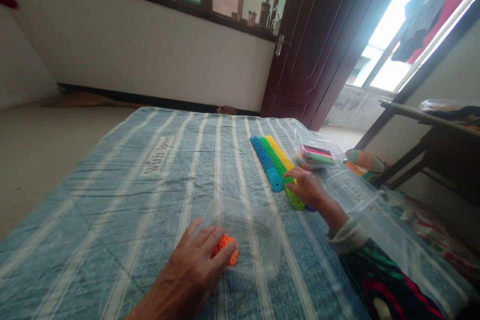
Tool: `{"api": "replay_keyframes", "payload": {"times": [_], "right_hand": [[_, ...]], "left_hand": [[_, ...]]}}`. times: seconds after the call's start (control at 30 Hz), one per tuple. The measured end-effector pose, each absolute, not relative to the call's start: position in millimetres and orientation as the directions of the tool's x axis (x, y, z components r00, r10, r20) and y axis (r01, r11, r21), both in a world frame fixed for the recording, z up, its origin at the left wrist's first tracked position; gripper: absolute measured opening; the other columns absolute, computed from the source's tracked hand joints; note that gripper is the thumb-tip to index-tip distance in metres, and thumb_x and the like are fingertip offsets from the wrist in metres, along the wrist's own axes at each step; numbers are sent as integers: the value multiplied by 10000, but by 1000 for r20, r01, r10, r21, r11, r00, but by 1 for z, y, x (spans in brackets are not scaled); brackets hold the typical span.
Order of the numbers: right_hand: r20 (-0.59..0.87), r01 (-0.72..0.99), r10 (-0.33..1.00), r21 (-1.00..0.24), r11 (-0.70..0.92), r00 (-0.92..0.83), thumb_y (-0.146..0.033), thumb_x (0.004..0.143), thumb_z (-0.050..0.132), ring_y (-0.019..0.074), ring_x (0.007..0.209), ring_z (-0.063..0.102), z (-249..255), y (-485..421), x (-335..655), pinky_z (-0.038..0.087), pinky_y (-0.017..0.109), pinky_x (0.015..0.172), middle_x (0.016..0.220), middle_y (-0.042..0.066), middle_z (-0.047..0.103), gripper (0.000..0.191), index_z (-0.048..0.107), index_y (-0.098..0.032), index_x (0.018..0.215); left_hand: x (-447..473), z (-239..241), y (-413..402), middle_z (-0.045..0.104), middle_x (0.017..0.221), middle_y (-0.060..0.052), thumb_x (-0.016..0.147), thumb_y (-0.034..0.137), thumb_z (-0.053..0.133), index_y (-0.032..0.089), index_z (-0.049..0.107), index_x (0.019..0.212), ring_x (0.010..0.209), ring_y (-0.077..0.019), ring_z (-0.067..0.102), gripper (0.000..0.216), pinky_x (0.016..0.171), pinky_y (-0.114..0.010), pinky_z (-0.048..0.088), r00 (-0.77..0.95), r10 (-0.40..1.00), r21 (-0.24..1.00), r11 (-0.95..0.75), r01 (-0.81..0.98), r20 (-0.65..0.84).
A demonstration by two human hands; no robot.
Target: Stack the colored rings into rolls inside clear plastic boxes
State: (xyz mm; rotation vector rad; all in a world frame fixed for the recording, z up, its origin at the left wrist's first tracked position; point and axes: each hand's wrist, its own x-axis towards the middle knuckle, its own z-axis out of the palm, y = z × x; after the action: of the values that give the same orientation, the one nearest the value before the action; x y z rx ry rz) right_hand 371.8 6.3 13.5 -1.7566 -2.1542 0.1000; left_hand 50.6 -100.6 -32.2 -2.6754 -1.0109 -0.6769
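Note:
My left hand (191, 272) rests at the near edge of a clear plastic tub (262, 240), its fingers curled over an orange knobbly piece (227, 249) at the tub's corner. My right hand (305, 186) lies further off on the bed, fingers closed on the near end of a row of three knobbly sticks: blue (265, 161), green (276, 162) and yellow (282, 154), laid side by side. The hand covers part of the yellow and green sticks. Something dark purple peeks from under its wrist.
All of it sits on a blue and white striped bedspread (142, 200). A clear box (318, 154) with coloured pieces and a clear lid (350, 191) lie to the right. A dark table (431, 145) stands at the right, a dark door (315, 45) behind.

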Motion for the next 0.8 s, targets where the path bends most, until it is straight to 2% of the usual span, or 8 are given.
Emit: {"api": "replay_keyframes", "payload": {"times": [0.3, 0.5, 0.8], "right_hand": [[108, 936, 953, -187, 298, -282, -219, 720, 752, 258, 1117, 565, 11, 24, 365, 426, 340, 951, 1143, 93, 627, 407, 683, -189, 1120], [34, 944, 949, -105, 314, -312, -275, 725, 753, 264, 1108, 554, 10, 32, 358, 420, 336, 943, 1139, 92, 617, 370, 686, -186, 1078], [19, 943, 948, -93, 319, -318, -255, 701, 763, 250, 1062, 565, 11, 36, 355, 415, 318, 912, 1114, 95, 620, 336, 683, -173, 1017]], "left_hand": [[50, -28, -102, 660, 1097, -113, 903, 131, 443, 245, 597, 1136, 1017, -256, 609, 302, 984, -578, 412, 670, 588, -16, -746, 665, 453], [52, -23, -104, 658, 1084, -98, 884, 117, 451, 248, 610, 1099, 1005, -258, 609, 297, 972, -582, 420, 657, 621, 32, -737, 676, 427], [55, -19, -104, 655, 1079, -93, 910, 139, 423, 231, 620, 1080, 983, -247, 611, 276, 959, -547, 439, 647, 612, 24, -734, 678, 455]]}}
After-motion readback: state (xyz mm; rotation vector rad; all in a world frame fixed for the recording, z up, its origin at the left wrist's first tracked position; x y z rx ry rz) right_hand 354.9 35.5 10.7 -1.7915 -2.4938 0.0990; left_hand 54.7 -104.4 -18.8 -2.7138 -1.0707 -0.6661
